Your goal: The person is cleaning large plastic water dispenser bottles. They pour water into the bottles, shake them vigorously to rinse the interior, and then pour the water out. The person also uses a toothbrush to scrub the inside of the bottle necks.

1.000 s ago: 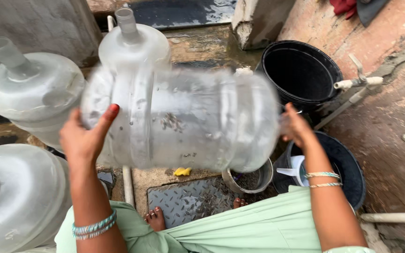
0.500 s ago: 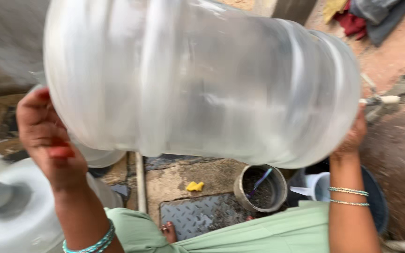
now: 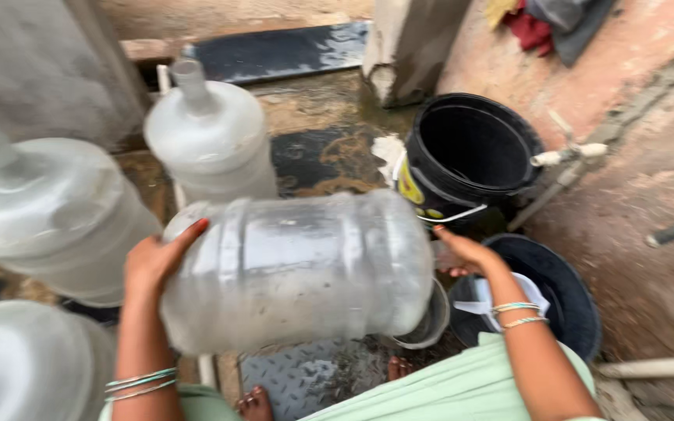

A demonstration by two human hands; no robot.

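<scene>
**Big clear jug held sideways between two hands**

Nearest the camera, pale green cloth (image 3: pixel 462 390) covers the person's lap, with bare toes (image 3: pixel 255 404) on a wet chequered metal plate (image 3: pixel 306 374) just under the jug.

The large clear water jug (image 3: pixel 298 269) lies on its side in the air, gripped at both ends. The left hand (image 3: pixel 154 261) is pressed flat against the jug's left end, fingers together and pointing up along the curve. The right hand (image 3: pixel 462 251) sits at the jug's right end, fingers curled toward it; whether they clamp the neck cannot be told, since the jug hides that part.

Just below the jug's right end is a small round metal pot (image 3: pixel 431 323). To the right of the jug, near the right wrist, rests a dark shallow tub (image 3: pixel 563 304). Beyond the jug's right end stands an empty black bucket (image 3: pixel 470 156), beside a white tap pipe (image 3: pixel 567 160). Behind and left of the jug stand two more upright jugs, one close (image 3: pixel 208 136) and one further left (image 3: pixel 40 210).
</scene>
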